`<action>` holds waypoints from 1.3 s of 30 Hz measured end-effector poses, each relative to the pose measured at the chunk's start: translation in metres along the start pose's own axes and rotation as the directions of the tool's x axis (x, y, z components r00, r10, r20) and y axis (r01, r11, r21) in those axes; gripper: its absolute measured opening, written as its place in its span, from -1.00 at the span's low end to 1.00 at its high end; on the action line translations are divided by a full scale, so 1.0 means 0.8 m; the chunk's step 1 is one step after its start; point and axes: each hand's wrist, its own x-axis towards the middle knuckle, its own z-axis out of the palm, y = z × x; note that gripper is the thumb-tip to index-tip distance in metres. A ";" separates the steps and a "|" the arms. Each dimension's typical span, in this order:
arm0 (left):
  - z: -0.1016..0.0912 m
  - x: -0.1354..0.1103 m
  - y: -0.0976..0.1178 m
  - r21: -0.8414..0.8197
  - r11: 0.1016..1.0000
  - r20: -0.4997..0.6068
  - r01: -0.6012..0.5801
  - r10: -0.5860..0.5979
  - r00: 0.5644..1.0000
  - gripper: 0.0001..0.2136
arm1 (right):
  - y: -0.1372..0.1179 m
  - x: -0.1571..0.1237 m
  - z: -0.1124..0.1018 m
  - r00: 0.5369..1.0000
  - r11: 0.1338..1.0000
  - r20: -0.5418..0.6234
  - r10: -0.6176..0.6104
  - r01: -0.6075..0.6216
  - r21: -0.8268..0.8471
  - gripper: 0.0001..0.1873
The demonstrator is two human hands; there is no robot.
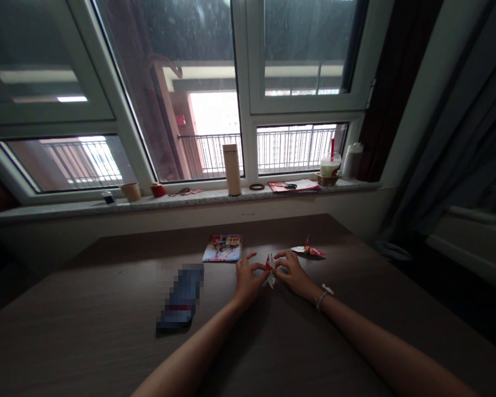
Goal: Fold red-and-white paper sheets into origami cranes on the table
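My left hand (pixel 248 278) and my right hand (pixel 292 273) meet at the middle of a dark wooden table (pixel 107 342). Both pinch a small folded piece of red and white paper (pixel 270 271) between fingertips. A thin bracelet sits on my right wrist. A finished folded paper figure (pixel 308 250) in red and white lies just beyond my right hand. A colourful pack of paper sheets (pixel 223 248) lies beyond my left hand.
A dark flat object (pixel 182 298), blurred out, lies left of my left arm. On the windowsill stand a tall beige flask (pixel 232 169), a paper cup (pixel 131 191), a small red pot (pixel 157 189), a drink cup with a straw (pixel 329 165), and papers with scissors (pixel 293 186).
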 end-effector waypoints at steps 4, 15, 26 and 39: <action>0.001 0.002 -0.005 -0.029 0.999 -0.026 0.020 -0.021 0.999 -0.92 | 0.005 0.000 -0.001 0.998 0.998 -0.056 0.038 -0.035 0.055 -0.90; -0.001 0.000 -0.004 -0.033 0.998 -0.047 0.047 -0.049 0.998 -0.96 | -0.007 -0.002 -0.005 0.996 0.998 -0.077 0.052 -0.049 0.038 -0.93; 0.000 -0.001 -0.003 -0.051 0.998 -0.038 0.029 -0.031 0.999 -0.96 | -0.007 -0.001 -0.004 0.989 0.997 -0.132 0.059 -0.052 0.059 -0.93; -0.004 -0.001 -0.002 -0.076 0.997 -0.072 0.012 -0.017 0.997 -0.90 | 0.001 0.000 -0.002 0.983 0.992 -0.174 0.054 -0.032 0.125 -0.85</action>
